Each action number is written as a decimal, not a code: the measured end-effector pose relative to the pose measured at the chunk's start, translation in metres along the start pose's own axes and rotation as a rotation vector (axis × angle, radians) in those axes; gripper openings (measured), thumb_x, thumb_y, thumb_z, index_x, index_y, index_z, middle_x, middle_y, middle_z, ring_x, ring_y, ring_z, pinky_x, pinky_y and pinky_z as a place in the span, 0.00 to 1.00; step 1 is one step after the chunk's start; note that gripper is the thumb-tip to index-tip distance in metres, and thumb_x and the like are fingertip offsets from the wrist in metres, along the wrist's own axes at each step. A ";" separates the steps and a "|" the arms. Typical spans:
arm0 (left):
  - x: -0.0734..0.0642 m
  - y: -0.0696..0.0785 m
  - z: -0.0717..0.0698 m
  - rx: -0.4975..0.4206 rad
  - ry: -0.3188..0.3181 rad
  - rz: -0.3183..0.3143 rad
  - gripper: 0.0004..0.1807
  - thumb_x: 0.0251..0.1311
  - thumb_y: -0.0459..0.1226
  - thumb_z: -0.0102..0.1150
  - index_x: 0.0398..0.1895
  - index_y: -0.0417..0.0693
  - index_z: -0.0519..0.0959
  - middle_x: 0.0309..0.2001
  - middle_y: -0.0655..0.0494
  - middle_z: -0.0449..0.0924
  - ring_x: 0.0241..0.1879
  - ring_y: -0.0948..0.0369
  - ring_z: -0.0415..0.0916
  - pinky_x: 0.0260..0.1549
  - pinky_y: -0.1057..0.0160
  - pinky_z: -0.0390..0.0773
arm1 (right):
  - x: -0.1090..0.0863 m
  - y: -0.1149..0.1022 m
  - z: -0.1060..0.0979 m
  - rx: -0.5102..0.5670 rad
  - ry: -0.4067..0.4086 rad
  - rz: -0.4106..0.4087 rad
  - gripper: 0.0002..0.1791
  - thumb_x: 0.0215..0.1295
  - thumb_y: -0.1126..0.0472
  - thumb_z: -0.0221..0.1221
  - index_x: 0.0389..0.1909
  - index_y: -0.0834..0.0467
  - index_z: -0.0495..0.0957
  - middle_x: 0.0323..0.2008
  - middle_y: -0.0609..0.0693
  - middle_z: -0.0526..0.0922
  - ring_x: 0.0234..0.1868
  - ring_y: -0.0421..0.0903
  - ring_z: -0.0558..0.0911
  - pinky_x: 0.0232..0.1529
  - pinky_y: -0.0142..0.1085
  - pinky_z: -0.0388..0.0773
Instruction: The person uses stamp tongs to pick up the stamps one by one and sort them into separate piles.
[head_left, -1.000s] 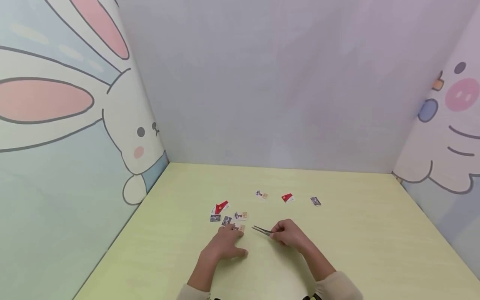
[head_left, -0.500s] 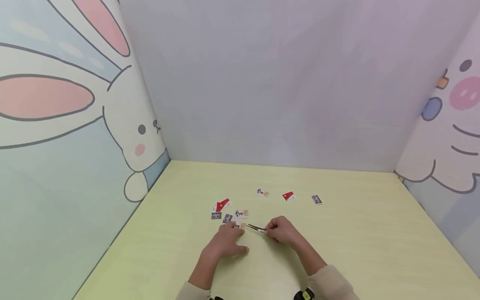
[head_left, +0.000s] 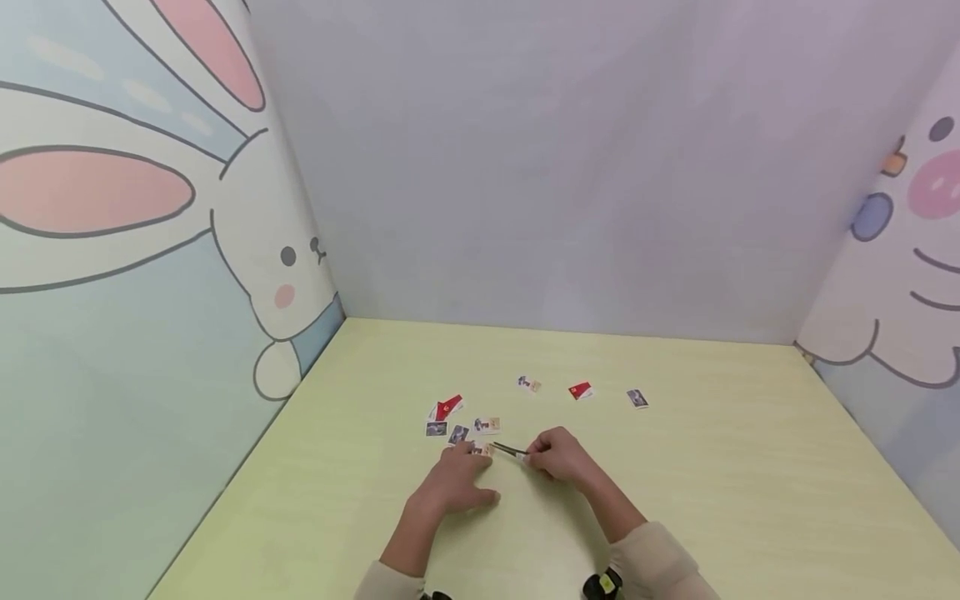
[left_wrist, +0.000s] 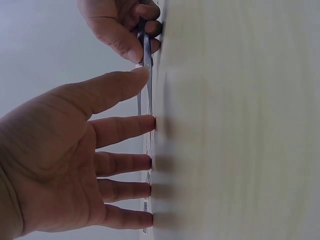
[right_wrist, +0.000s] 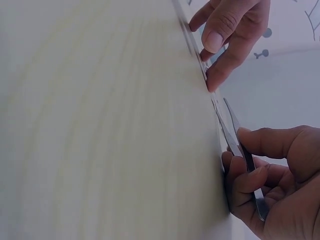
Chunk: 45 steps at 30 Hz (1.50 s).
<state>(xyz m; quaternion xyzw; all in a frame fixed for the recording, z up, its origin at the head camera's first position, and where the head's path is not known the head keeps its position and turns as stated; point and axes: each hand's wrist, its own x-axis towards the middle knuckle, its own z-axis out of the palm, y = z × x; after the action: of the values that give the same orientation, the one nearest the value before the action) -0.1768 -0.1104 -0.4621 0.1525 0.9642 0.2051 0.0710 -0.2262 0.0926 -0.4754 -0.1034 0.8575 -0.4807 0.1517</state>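
My right hand [head_left: 558, 457] grips a pair of metal tweezers [right_wrist: 241, 147] between thumb and fingers. In the right wrist view the two tweezer tips stand apart, with one low along the tabletop. In the head view they reach the right edge of a small printed card [head_left: 483, 451]. My left hand [head_left: 453, 485] has its fingers spread and nearly straight, fingertips down on the table and at that card, partly covering it. The left wrist view shows its thumb [left_wrist: 112, 90] held off the surface. Another card with the same print [head_left: 487, 426] lies just beyond.
Left of these lie two dark picture cards [head_left: 436, 429] and red-and-white cards [head_left: 448, 407] that overlap. Farther back, spaced in a row, are a pale card [head_left: 528, 384], a red one [head_left: 581, 391] and a dark one [head_left: 637, 398]. Cartoon-printed walls enclose the yellow table [head_left: 750, 467].
My right hand has moved left with the tweezers, bringing their tips from a short way off to the edge of the card. The left hand stays in place; the head view shifts slightly.
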 end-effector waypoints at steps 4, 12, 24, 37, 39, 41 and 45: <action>-0.001 0.002 -0.003 -0.009 0.006 -0.002 0.28 0.47 0.48 0.68 0.51 0.43 0.79 0.52 0.44 0.71 0.52 0.47 0.67 0.48 0.49 0.70 | 0.003 0.000 0.001 -0.013 0.034 0.000 0.03 0.58 0.67 0.61 0.28 0.64 0.79 0.20 0.48 0.73 0.20 0.42 0.70 0.21 0.32 0.67; -0.004 0.004 -0.006 -0.011 0.008 -0.021 0.28 0.47 0.48 0.68 0.51 0.43 0.79 0.51 0.45 0.71 0.50 0.48 0.67 0.47 0.49 0.71 | 0.004 -0.002 -0.001 -0.035 0.023 -0.004 0.04 0.57 0.67 0.61 0.26 0.64 0.79 0.19 0.48 0.73 0.20 0.41 0.70 0.20 0.32 0.67; -0.003 0.001 0.000 -0.007 0.003 -0.005 0.28 0.48 0.48 0.68 0.52 0.44 0.79 0.52 0.45 0.71 0.52 0.48 0.67 0.49 0.50 0.70 | -0.003 0.000 -0.002 -0.022 0.027 0.028 0.02 0.57 0.69 0.60 0.27 0.63 0.80 0.20 0.49 0.74 0.21 0.43 0.70 0.21 0.32 0.67; -0.004 -0.004 -0.003 0.005 -0.028 0.009 0.28 0.48 0.48 0.67 0.52 0.45 0.79 0.58 0.44 0.69 0.58 0.47 0.64 0.54 0.49 0.67 | 0.009 0.002 -0.004 -0.047 -0.013 -0.032 0.03 0.56 0.70 0.60 0.26 0.62 0.81 0.19 0.48 0.74 0.20 0.42 0.69 0.20 0.32 0.66; -0.003 -0.006 -0.003 0.014 -0.042 0.020 0.28 0.48 0.49 0.67 0.52 0.46 0.79 0.59 0.46 0.69 0.59 0.48 0.64 0.55 0.50 0.66 | 0.010 0.000 -0.004 -0.051 -0.021 -0.024 0.03 0.56 0.70 0.60 0.26 0.62 0.81 0.19 0.48 0.74 0.20 0.42 0.70 0.20 0.32 0.66; -0.002 -0.009 -0.003 0.031 -0.050 0.039 0.27 0.48 0.50 0.67 0.51 0.47 0.80 0.59 0.47 0.70 0.59 0.49 0.64 0.55 0.50 0.65 | 0.011 -0.001 -0.003 -0.055 -0.034 -0.015 0.03 0.56 0.69 0.60 0.26 0.62 0.81 0.19 0.49 0.74 0.20 0.43 0.70 0.20 0.32 0.66; -0.001 -0.013 -0.004 0.050 -0.056 0.087 0.26 0.49 0.50 0.66 0.49 0.47 0.80 0.57 0.50 0.72 0.59 0.50 0.65 0.56 0.51 0.65 | 0.011 -0.004 -0.005 -0.065 -0.074 -0.005 0.03 0.56 0.68 0.61 0.25 0.62 0.81 0.19 0.49 0.75 0.19 0.43 0.69 0.20 0.32 0.66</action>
<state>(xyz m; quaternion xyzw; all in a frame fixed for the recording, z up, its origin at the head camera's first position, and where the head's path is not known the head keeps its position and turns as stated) -0.1799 -0.1239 -0.4635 0.2019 0.9590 0.1797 0.0851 -0.2383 0.0910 -0.4708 -0.1281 0.8661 -0.4490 0.1784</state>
